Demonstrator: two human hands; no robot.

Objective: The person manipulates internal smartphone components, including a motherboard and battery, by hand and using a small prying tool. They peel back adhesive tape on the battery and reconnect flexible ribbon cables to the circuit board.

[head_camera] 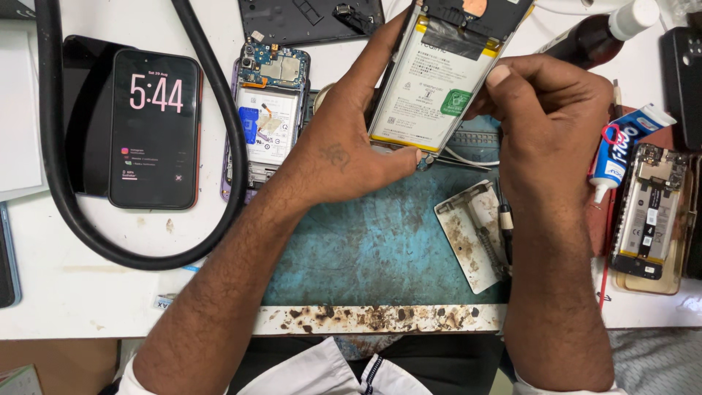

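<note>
The left hand (344, 157) holds an opened phone (439, 73) above the blue work mat (365, 241), tilted, with its white battery facing up. The fingers run along the phone's left edge and the thumb presses against its lower edge — a closed grip on the frame.

The right hand (552, 121) rests against the phone's right edge, thumb laid on the battery near a green label. Its fingers are curled, and whether they enclose a tool cannot be told.

Surrounding items:
- A second opened phone (267, 110) with a purple frame lies on the table just left of the left hand.
- A black phone with a lit screen (153, 128) lies further left — inside the loop of a thick black hose (219, 110).
- A stained white metal plate (472, 234) sits on the mat below the right hand.
- A glue tube (621, 146) and a third opened phone (651, 208) lie to the right.
</note>
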